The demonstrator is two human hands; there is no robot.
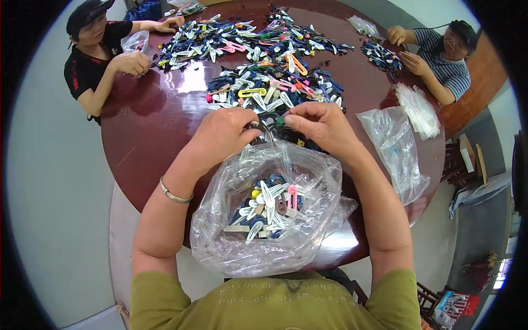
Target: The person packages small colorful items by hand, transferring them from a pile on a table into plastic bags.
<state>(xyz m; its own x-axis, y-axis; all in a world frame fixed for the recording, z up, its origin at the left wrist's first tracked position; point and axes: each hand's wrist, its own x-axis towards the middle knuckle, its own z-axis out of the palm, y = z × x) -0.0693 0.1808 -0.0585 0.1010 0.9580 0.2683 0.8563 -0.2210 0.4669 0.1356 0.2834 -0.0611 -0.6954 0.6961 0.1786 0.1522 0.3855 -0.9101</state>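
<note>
A large heap of snap hair clips point(261, 88), mostly white and dark blue with some pink, yellow and orange, lies on the table in front of me. At its near edge my left hand point(223, 132) is closed in a pinch on a small hair clip, partly hidden by the fingers. Close beside it, my right hand point(324, 129) pinches a small green hair clip point(281, 121) between thumb and forefinger. Below both hands stands an opened clear plastic bag point(220, 242), its rim spread wide. Inside it are several clips point(269, 203), white, navy, brown and pink.
The round dark red table point(143, 143) carries another clip heap point(214, 41) farther back. One person point(96, 60) sits far left, another point(445, 63) far right by a smaller heap point(380, 56). Flat clear bags point(393, 146) and a stack of clear sleeves point(418, 110) lie at right.
</note>
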